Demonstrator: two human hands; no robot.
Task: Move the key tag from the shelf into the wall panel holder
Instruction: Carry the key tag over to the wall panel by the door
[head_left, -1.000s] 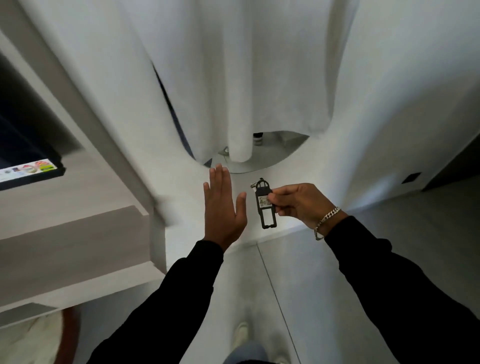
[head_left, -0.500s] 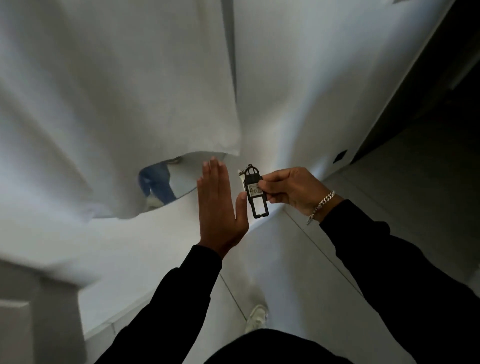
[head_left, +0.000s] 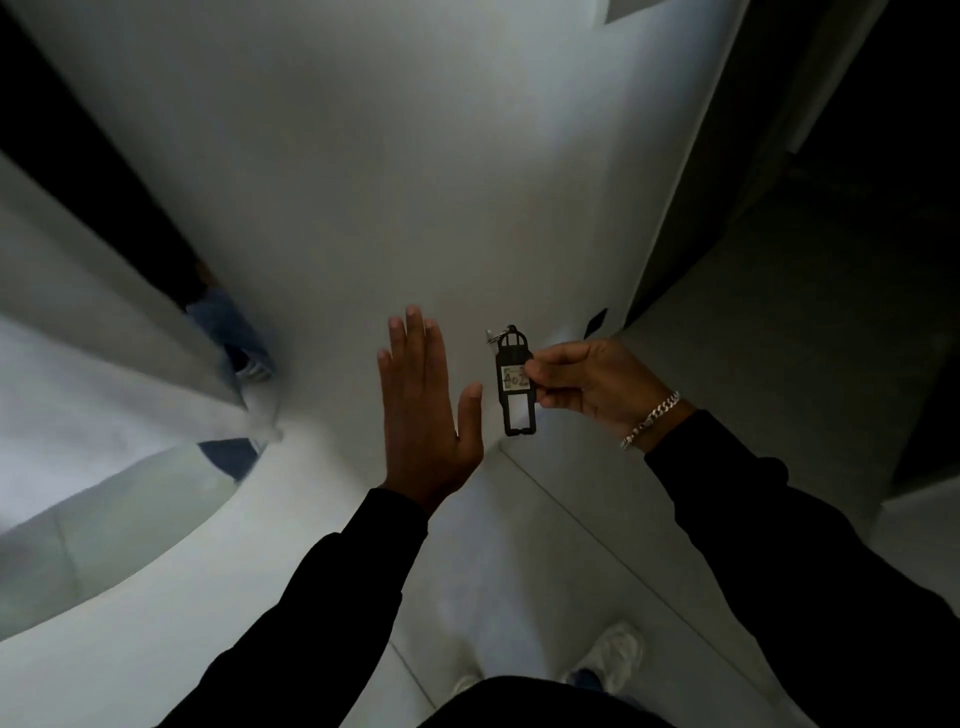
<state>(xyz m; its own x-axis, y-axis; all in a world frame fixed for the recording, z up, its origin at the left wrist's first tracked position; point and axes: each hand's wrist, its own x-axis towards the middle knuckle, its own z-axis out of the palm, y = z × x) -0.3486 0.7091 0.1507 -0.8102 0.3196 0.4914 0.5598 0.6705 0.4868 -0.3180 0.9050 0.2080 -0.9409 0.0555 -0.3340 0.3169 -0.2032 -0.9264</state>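
Note:
A black plastic key tag (head_left: 515, 384) with a small paper label and a metal ring at its top hangs upright in front of a white wall. My right hand (head_left: 592, 387) pinches it by its right edge between thumb and fingers; a silver chain bracelet sits on that wrist. My left hand (head_left: 423, 410) is held flat and upright just left of the tag, fingers together and extended, holding nothing and not touching the tag. No shelf or wall panel holder shows in the head view.
A white wall (head_left: 415, 182) fills the middle. A white hanging sheet (head_left: 78, 312) covers a round mirror (head_left: 104, 519) at the left. A dark doorway (head_left: 857, 208) opens at the right. A small dark wall outlet (head_left: 596, 322) sits low. My white shoe (head_left: 610, 657) stands on the grey floor.
The view has swung right: the shelf and sheet slid off to the left and the dark doorway came in. Both hands keep their pose, the tag still pinched in my right hand.

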